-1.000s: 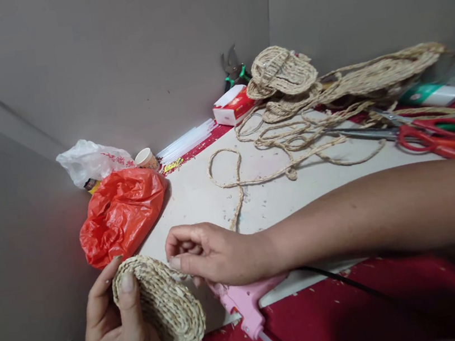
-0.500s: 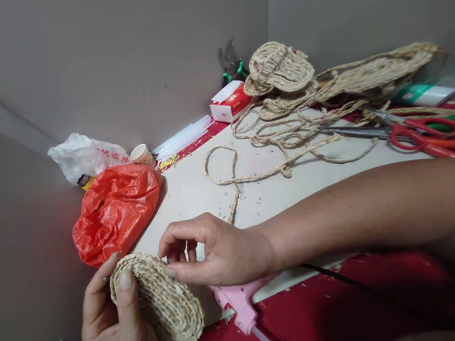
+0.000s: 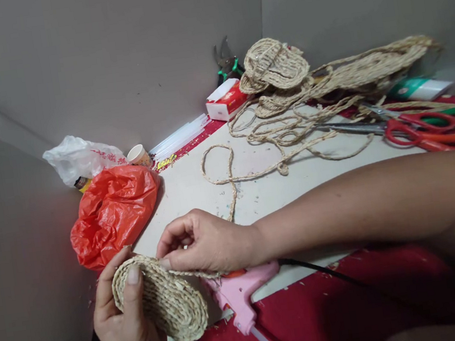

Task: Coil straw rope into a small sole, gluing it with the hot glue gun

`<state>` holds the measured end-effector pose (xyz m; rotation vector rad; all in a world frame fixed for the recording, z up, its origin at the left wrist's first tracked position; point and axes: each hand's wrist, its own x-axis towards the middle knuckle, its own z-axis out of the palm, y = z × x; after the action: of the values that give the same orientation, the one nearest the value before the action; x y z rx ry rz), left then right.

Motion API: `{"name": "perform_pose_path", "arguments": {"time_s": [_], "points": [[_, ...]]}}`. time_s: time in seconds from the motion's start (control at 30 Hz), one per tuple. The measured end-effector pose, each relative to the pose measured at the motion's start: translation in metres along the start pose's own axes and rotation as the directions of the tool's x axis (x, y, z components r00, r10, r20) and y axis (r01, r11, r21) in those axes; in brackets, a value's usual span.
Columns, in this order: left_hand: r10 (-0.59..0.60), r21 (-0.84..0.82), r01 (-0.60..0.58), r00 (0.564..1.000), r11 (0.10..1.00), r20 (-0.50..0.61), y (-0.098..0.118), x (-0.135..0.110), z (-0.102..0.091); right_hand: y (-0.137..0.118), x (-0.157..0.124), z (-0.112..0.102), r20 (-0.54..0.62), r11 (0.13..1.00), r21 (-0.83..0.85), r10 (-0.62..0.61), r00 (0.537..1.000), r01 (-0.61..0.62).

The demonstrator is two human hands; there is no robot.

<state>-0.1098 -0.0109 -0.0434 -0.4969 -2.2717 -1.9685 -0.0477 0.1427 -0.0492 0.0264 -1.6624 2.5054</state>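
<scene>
Holding a woven oval (image 3: 168, 306) above the near left corner of the surface (image 3: 184, 193), our left hand (image 3: 127, 331) grips it, thumb across its face. Our right hand (image 3: 206, 241) pinches the cord (image 3: 233, 189) against the oval's top rim. We judge several rounds coiled; a long run of cord lies loose toward the far edge. A glue gun (image 3: 240, 295) lies at the near edge. The red bag (image 3: 115, 211) bulges, contents hidden; the white bag (image 3: 79, 157) shows a yellow-topped item; the paper cup (image 3: 139, 155) hides its inside.
</scene>
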Motion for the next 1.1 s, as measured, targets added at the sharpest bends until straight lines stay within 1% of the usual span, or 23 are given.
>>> {"name": "perform_pose_path", "arguments": {"time_s": [0.1,0.2,0.3,0.37,0.4,0.43,0.5,0.57,0.63,0.73,0.8,0.87,1.0,1.1], "points": [[-0.017,0.022,0.017,1.0,1.0,0.024,-0.002,0.001,-0.001,0.002,0.002,-0.001,0.009,1.0,0.021,0.019,1.0,-0.019],[0.009,0.065,-0.008,1.0,0.998,-0.003,-0.003,0.001,-0.002,0.004,0.004,-0.003,0.029,0.998,0.032,0.06,0.998,-0.061],[0.012,0.09,-0.009,0.999,0.996,-0.036,-0.004,0.001,-0.002,0.003,0.004,-0.005,0.057,0.986,0.023,0.162,0.985,-0.163],[0.008,0.098,-0.002,0.998,0.995,-0.064,-0.005,0.001,-0.002,0.003,0.003,-0.005,0.065,0.984,-0.011,0.181,0.981,-0.18],[0.008,0.103,0.0,0.997,0.995,-0.076,-0.005,0.001,-0.001,0.003,0.003,-0.005,0.056,0.988,-0.035,0.153,0.987,-0.151],[0.007,0.103,0.002,0.996,0.995,-0.084,-0.004,0.001,0.0,0.003,0.001,-0.005,0.042,0.993,-0.065,0.1,0.994,-0.097],[-0.003,0.08,0.01,0.996,0.997,-0.088,-0.003,0.001,0.002,0.003,-0.001,-0.005,0.028,0.989,-0.135,-0.051,0.998,0.055],[-0.021,0.027,0.023,0.998,0.999,-0.064,-0.002,0.001,0.003,0.003,-0.004,-0.004,0.043,0.954,-0.226,-0.193,0.98,0.198],[-0.036,-0.025,0.035,0.999,0.999,-0.032,-0.001,0.0,0.003,0.001,-0.006,-0.004,0.075,0.902,-0.306,-0.297,0.952,0.305],[-0.042,-0.045,0.042,0.999,0.998,-0.004,-0.002,-0.001,0.002,-0.001,-0.007,-0.005,0.092,0.833,-0.391,-0.388,0.917,0.391],[-0.022,-0.022,0.022,1.0,1.0,-0.004,-0.003,-0.001,0.002,-0.001,-0.007,-0.005,0.088,0.817,-0.407,-0.409,0.908,0.408],[0.011,0.012,-0.011,1.0,1.0,0.0,-0.004,-0.002,0.001,-0.001,-0.007,-0.005,0.073,0.837,-0.378,-0.397,0.915,0.394],[0.051,0.018,-0.052,0.998,0.999,0.019,-0.006,-0.003,0.001,0.0,-0.006,-0.003,0.048,0.906,-0.282,-0.315,0.948,0.316],[0.093,0.056,-0.093,0.996,0.994,-0.01,-0.006,-0.003,0.002,0.0,-0.005,-0.002,0.023,0.943,-0.244,-0.228,0.973,0.227]]}}
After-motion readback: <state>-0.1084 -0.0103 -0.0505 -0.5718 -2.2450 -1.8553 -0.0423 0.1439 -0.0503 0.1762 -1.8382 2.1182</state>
